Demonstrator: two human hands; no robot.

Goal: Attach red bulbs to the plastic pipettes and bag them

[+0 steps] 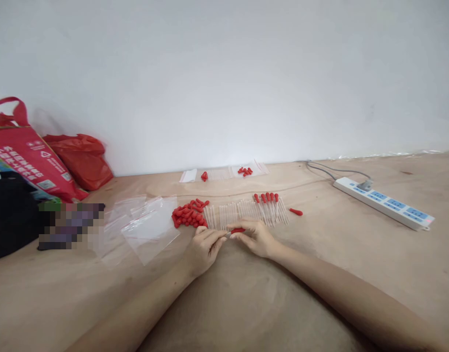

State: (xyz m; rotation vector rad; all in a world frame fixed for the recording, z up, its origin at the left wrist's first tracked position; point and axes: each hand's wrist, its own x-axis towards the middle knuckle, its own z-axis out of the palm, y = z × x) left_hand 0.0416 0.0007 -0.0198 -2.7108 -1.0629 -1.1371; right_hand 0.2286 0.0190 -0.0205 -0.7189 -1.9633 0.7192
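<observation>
Pale wall (224,88), brown counter (320,283). Left hand (205,248): pinching thin tube (228,234), mostly hidden. Right hand (258,238): gripping red bulb (238,230) at tube's end. Row behind hands: topped tubes (272,206), five; bare tubes (230,212), many, yet uncapped. Loose bulbs: heap (188,213) at row's left, single bulb (295,212) right. Plastic bags (151,230): farther left.

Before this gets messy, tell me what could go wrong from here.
The red bulb pinched in the right hand could slip, close to the left hand. Both hands sit near the row of thin tubes, so a knuckle might scatter them. The loose red bulb right of the row could roll if bumped.
</observation>
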